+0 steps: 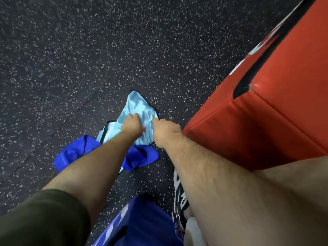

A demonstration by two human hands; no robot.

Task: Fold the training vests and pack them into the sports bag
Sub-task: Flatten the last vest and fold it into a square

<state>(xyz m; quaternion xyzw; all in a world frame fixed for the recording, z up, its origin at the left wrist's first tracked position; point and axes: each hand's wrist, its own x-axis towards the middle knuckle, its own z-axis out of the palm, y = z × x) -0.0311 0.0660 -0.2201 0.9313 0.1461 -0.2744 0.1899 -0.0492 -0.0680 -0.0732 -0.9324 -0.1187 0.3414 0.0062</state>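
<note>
arms reach down to the dark speckled floor just left of the red padded block. the light blue vest lies crumpled on that floor, close beside the block's near corner, with one pointed end running away from the person.

the left hand is on the middle of the vest, on the side away from the block. its knuckles are bent and its fingers dig into the shiny fabric, gathering a fold. the right hand sits between the left hand and the block, at the vest's block-side edge. its fingertips meet the cloth, but the back of the hand hides them, so i cannot tell whether they pinch the edge or only touch it.

a royal blue vest lies bunched on the floor farther from the block and nearer the person. it shows on either side of the left forearm, and the light blue one overlaps it.

nearer still, below the block's corner, is a blue bag with white stripes. only its outer side shows, so what it holds cannot be told; both vests lie on the floor outside it. a black-and-white patterned thing sits between the bag and the block, half hidden by the right forearm. an olive sleeve covers the left upper arm.
</note>
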